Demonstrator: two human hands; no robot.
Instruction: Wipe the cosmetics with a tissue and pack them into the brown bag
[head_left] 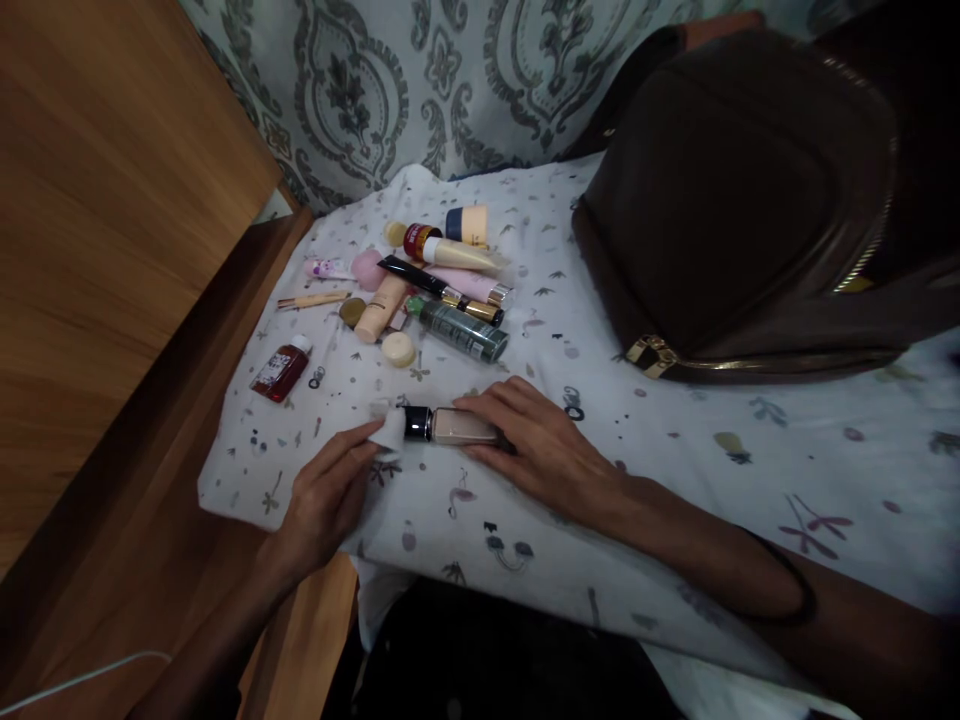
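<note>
A glass bottle (pixel 461 427) of beige liquid with a black cap (pixel 417 423) lies on its side on the patterned white cloth (pixel 465 540). The fingers and thumb of my right hand (pixel 536 445) are closed around its base end. My left hand (pixel 330 485) pinches a white tissue (pixel 388 432), which touches the end of the black cap. Just beyond the bottle lie a dark green tube (pixel 463 330), a cream-coloured round jar (pixel 398 349) and a beige tube (pixel 381 308).
More cosmetics, including a black tube (pixel 411 273) and a blue-and-peach jar (pixel 466 224), cluster farther back. A red bottle (pixel 282 370) lies left. A dark brown bag (pixel 720 210) stands right; a wooden panel (pixel 112 200) rises left.
</note>
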